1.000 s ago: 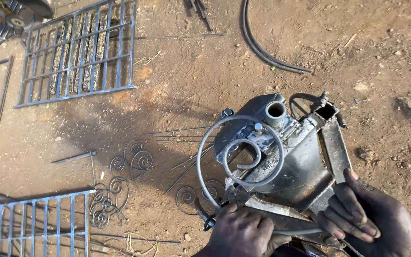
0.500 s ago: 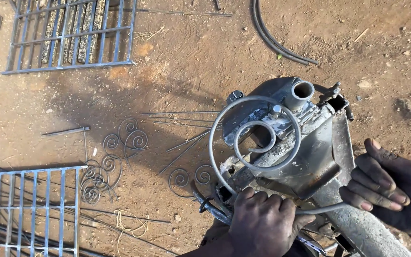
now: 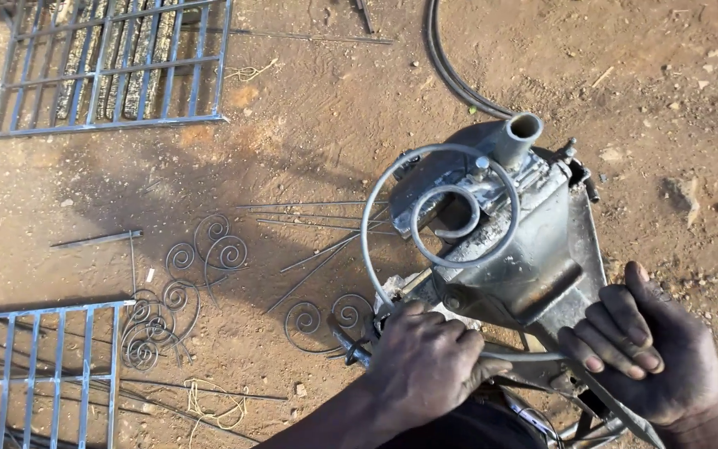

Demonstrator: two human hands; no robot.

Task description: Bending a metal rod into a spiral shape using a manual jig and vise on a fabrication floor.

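Open-air metalworking yard, shown by bare dirt ground (image 3: 309,125). Welded steel grilles (image 3: 110,66) laid flat, far up-left of grips. Finished scroll pieces (image 3: 209,249) scattered left of grips. Loose rods (image 3: 317,208) strewn on soil. Scroll-bending jig (image 3: 533,249) stood just above grips.

A: Bright or dim?
B: Bright, warm sun on the dirt ground (image 3: 309,133). A broad soft shadow spreads from centre toward nine o'clock.
A: Sharp?
B: Mostly crisp; mild glare on the metal jig (image 3: 533,241), slight bending at the edges.
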